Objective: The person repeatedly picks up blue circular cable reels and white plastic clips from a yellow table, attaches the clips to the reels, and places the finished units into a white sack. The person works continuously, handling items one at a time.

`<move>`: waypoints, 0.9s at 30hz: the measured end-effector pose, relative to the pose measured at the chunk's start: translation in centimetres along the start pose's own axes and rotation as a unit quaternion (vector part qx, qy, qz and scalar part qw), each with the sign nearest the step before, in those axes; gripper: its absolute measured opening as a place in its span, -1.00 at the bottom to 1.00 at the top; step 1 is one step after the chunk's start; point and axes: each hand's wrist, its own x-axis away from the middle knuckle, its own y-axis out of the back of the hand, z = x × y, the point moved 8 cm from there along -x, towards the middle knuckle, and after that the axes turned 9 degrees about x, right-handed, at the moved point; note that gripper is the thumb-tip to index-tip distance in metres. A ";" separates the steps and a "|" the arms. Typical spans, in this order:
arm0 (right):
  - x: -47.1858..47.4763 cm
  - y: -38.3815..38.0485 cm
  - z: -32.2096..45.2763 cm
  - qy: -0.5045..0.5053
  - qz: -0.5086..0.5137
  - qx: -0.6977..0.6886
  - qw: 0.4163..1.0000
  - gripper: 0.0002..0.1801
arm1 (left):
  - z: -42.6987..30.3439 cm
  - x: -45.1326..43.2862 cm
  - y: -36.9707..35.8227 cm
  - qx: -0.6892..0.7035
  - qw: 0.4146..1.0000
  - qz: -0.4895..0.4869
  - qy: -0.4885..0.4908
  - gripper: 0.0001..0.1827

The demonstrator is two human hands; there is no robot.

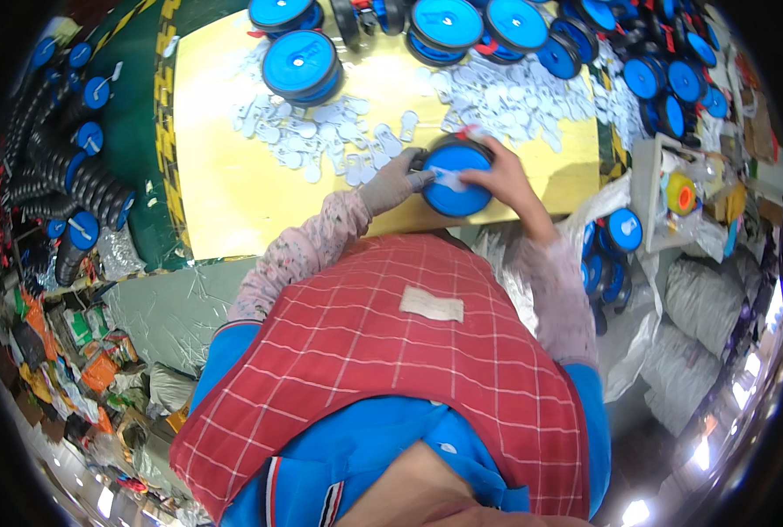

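A twin wheel (457, 199) with a blue disc face and black rim, like an ab roller, is held over the near edge of the yellow tabletop. My left hand (393, 186), in a grey glove, grips its left side with the thumb on the face. Around the right side curls my bare right hand (507, 174), slightly blurred, its thumb on a pale tag (449, 179) lying across the disc's middle. Something red shows behind the far rim. Beyond my hands, loose pale tags (329, 135) lie scattered, and another heap of tags (516, 95) spreads to the right.
More blue twin wheels (301, 66) stand along the table's far side, with a dense pile (684, 82) at far right. Stacked wheels (82, 171) fill the left. A white tray (655, 191) and a bag of wheels (622, 230) are right of me. Yellow-black tape (166, 132) borders the tabletop.
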 end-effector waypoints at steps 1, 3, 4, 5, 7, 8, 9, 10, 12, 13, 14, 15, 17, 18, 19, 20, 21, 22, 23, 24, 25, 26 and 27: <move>2.2 1.9 0.1 0.032 -0.047 -0.056 0.997 -0.29 | -1.2 0.1 2.3 -0.012 0.996 -0.064 -0.057 -0.43; 8.4 8.3 2.0 0.017 -0.188 0.076 0.979 -0.39 | -2.9 2.1 8.4 -0.042 0.967 -0.195 -0.160 -0.50; 11.8 11.3 1.5 -0.030 -0.249 0.152 0.956 -0.41 | -5.2 3.7 12.1 -0.086 0.927 -0.294 -0.216 -0.57; 15.1 14.1 0.2 -0.072 -0.307 0.181 0.932 -0.41 | -7.0 5.4 15.9 -0.100 0.852 -0.392 -0.332 -0.58; 20.7 18.8 -1.2 -0.166 -0.368 0.271 0.874 -0.45 | -9.5 6.6 21.5 -0.182 0.773 -0.544 -0.271 -0.41; 22.0 20.2 -2.4 -0.208 -0.352 0.343 0.846 -0.48 | -9.5 6.0 23.9 -0.181 0.769 -0.565 -0.236 -0.33; 23.0 21.6 -3.9 -0.244 -0.330 0.412 0.814 -0.51 | -9.3 5.3 27.0 -0.182 0.761 -0.590 -0.200 -0.25; 22.9 21.7 -5.6 -0.206 -0.302 0.490 0.791 -0.54 | -8.8 3.8 30.0 -0.189 0.783 -0.572 -0.156 -0.20; 19.0 20.2 -5.7 -0.139 -0.291 0.530 0.784 -0.64 | -7.2 0.9 34.5 -0.079 0.860 -0.496 -0.092 -0.18; 16.0 18.5 -7.3 -0.129 -0.274 0.385 0.872 -0.70 | -6.9 -1.1 34.5 0.039 0.902 -0.424 -0.068 -0.21; 13.4 15.8 -9.3 -0.133 -0.267 0.205 0.932 -0.74 | -7.9 -2.2 32.2 0.096 0.911 -0.398 -0.056 -0.29; 9.6 12.2 -10.6 -0.113 -0.194 0.130 0.966 -0.73 | -9.1 -2.8 30.0 0.162 0.914 -0.360 -0.096 -0.36; 4.6 6.0 -10.5 0.074 -0.175 0.232 0.954 -0.66 | -12.5 -1.0 24.3 0.025 0.946 -0.298 -0.128 -0.41; 3.0 4.2 -11.0 0.125 -0.173 0.299 0.930 -0.70 | -12.3 -0.4 21.3 0.033 0.958 -0.263 -0.112 -0.41; 2.0 3.2 -12.7 0.113 -0.151 0.293 0.937 -0.71 | -11.9 1.2 18.4 0.040 0.966 -0.239 -0.094 -0.40; 1.2 2.4 -14.2 0.103 -0.129 0.286 0.944 -0.71 | -10.5 2.2 15.6 0.100 0.970 -0.209 -0.075 -0.36; 0.5 1.8 -15.0 0.093 -0.109 0.280 0.949 -0.71 | -9.1 2.8 12.6 0.160 0.970 -0.177 -0.058 -0.33; 0.5 1.6 -14.4 0.113 -0.117 0.265 0.951 -0.88 | -8.1 3.7 8.7 0.203 0.966 -0.154 -0.040 -0.29; 0.6 1.2 -14.7 0.104 -0.121 0.252 0.954 -0.86 | -7.0 3.6 4.8 0.248 0.961 -0.120 -0.021 -0.25; 0.7 0.5 -15.1 0.098 -0.121 0.240 0.958 -0.83 | -5.4 3.6 1.8 0.285 0.954 -0.088 -0.013 -0.25; 0.8 0.0 -15.3 0.091 -0.122 0.228 0.962 -0.81 | -3.1 3.4 -0.4 0.321 0.945 -0.056 -0.004 -0.25; 0.9 0.1 -14.6 0.082 -0.135 0.219 0.963 -0.77 | 2.8 3.0 -0.8 0.243 0.967 -0.073 -0.025 -0.26; 1.3 0.4 -13.4 0.068 -0.154 0.213 0.962 -0.72 | 4.6 3.0 -1.6 0.063 0.996 -0.051 -0.042 -0.26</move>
